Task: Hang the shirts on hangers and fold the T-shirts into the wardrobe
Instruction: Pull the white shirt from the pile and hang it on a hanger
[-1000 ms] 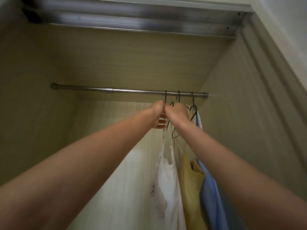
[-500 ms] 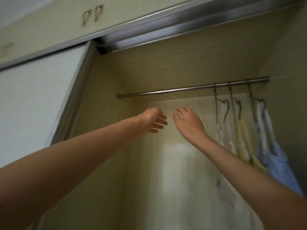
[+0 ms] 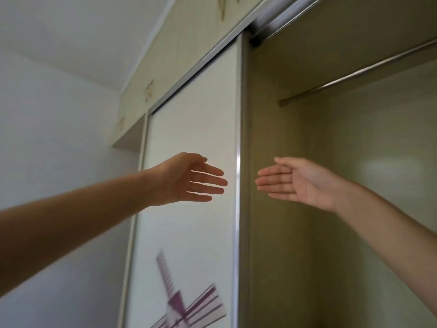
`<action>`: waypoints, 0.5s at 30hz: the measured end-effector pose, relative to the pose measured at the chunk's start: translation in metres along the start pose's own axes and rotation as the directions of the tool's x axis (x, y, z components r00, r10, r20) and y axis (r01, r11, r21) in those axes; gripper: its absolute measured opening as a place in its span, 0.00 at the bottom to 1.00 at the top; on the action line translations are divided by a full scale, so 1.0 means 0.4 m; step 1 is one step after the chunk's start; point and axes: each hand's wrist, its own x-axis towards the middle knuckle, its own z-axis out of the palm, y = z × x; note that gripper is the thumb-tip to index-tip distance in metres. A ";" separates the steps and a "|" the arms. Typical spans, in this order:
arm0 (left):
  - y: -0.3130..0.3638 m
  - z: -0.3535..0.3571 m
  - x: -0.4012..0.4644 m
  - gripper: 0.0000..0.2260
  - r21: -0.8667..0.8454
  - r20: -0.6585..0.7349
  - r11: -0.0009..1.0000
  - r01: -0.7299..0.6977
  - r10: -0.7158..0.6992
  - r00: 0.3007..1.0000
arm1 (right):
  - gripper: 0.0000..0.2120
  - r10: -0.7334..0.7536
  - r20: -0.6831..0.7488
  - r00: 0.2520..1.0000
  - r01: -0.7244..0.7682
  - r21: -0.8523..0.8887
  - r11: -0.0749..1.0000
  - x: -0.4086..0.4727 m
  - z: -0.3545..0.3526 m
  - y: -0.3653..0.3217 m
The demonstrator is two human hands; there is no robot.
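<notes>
Nearest are two bare forearms reaching forward. The left hand [image 3: 186, 178] is held flat with fingers straight and slightly spread, in front of the white sliding wardrobe door with a purple line print [image 3: 189, 209]. The right hand [image 3: 300, 181] is likewise flat, palm showing, fingers straight and together, in front of the open wardrobe compartment with pale wood-grain walls [image 3: 283, 233]. Neither hand holds or touches anything.

Behind and above runs one round metal hanging rail [image 3: 354, 76], bare along the stretch in view. Over the door sits a row of upper cabinets with small curled handles [image 3: 165, 67]; four handles can be counted.

No shirts, T-shirts or hangers are in view, so none can be counted here. As a judgement, such garments are light, soft and limp, best taken at the shoulders or collar; a hanger is stiff and best held by its hook.
</notes>
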 end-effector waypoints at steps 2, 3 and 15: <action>-0.043 -0.094 -0.061 0.18 0.031 -0.095 0.998 0.060 -0.057 0.994 | 0.19 0.028 0.075 0.997 -0.032 0.046 0.998 0.025 0.117 0.029; -0.064 -0.138 -0.093 0.18 0.043 -0.138 0.995 0.091 -0.085 0.987 | 0.20 0.047 0.112 0.993 -0.054 0.065 0.996 0.036 0.173 0.043; -0.311 -0.536 -0.488 0.19 -0.145 -0.418 0.928 0.342 -0.371 0.829 | 0.24 0.193 0.491 0.849 -0.321 0.190 0.928 0.037 0.704 0.245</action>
